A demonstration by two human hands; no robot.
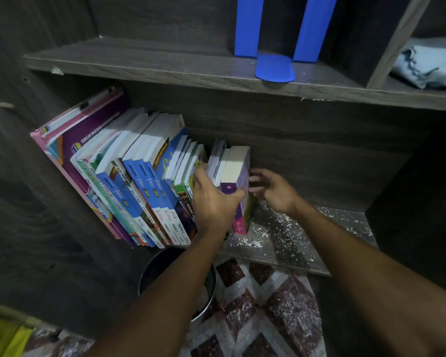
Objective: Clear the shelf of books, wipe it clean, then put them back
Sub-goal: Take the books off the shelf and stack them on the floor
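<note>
Clearing seems under way: the left hand (214,202) clamps the thick purple-spined paperback (238,176) at the right end of the dusty dark wooden shelf (294,235). The right hand (273,189) is beside it, fingers spread. Next, probably lift it out.

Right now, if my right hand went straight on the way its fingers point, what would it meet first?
Probably the cover of the purple book: your open right hand points left at it from close by, though I cannot tell whether the fingertips already touch. Your left hand grips that book.

blue spines (152,191) — "fokus", "Kimia", "Fizik" | purple cover (95,132) — "SEKOLAH MENENGAH" (rest blurred)
</note>
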